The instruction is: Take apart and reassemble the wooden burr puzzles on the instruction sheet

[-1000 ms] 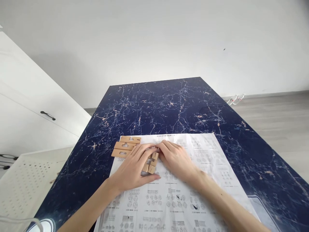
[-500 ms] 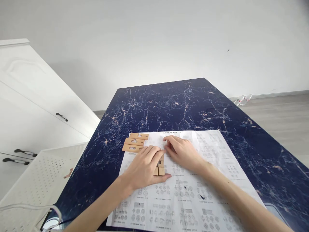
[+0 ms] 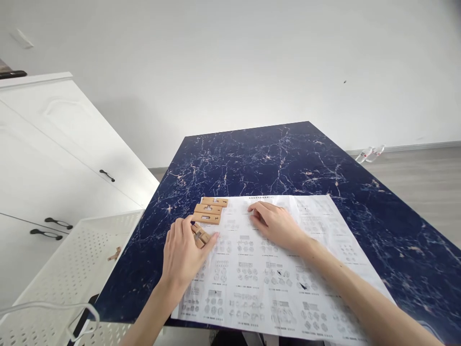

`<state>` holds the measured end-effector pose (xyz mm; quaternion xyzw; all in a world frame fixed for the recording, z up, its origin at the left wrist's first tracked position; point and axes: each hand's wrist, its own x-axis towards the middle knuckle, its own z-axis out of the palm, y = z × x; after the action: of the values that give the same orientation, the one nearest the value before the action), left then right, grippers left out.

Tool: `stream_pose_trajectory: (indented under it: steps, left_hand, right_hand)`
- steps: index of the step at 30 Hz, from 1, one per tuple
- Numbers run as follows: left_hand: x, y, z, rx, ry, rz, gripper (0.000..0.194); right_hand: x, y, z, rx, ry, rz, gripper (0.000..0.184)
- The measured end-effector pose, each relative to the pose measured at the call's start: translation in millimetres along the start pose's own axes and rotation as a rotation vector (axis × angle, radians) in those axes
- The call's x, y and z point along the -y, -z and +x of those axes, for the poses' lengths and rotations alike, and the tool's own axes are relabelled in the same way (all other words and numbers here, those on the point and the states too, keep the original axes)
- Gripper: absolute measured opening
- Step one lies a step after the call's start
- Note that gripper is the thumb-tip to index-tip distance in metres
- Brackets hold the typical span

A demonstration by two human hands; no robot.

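Note:
My left hand point(image 3: 182, 250) is closed around a small cluster of notched wooden puzzle blocks point(image 3: 200, 235) at the left side of a printed paper sheet point(image 3: 252, 283). Thumb and fingers cover part of the cluster, so its full shape is hidden. Just beyond it lie flat wooden plates with cut-out slots, among them a plate marked 2 point(image 3: 212, 219), one marked 1 point(image 3: 213, 210) and another at the back point(image 3: 220, 202). My right hand point(image 3: 275, 223) rests on the upper middle of the sheet, fingers curled in and no object visible in them.
The sheet lies on a dark blue marbled table point(image 3: 248, 158). To the left stand a white cabinet point(image 3: 79, 139) and a white perforated basket point(image 3: 90, 245) with a small wooden piece point(image 3: 114, 254) inside. A white cable point(image 3: 46, 305) crosses the lower left. Clear bottles point(image 3: 370, 154) lie on the floor.
My left hand has moved left with the wooden puzzle blocks, away from my right hand, and the cluster is now turned at an angle. My right hand stays on the sheet. The view has shifted slightly.

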<state>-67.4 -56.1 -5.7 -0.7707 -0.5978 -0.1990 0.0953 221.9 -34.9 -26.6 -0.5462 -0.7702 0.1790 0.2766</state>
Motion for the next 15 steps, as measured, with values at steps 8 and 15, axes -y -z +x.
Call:
stream_pose_trajectory:
  steps: [8, 15]
  left_hand:
    - [7.2, -15.3, 17.6, -0.039, -0.023, 0.044, 0.065]
    - [6.6, -13.1, 24.8, -0.078, -0.102, -0.044, 0.081]
  right_hand:
    - [0.0, 0.8, 0.6, -0.017, 0.016, -0.009, 0.016]
    - [-0.3, 0.6, 0.1, -0.013, 0.023, -0.001, 0.018]
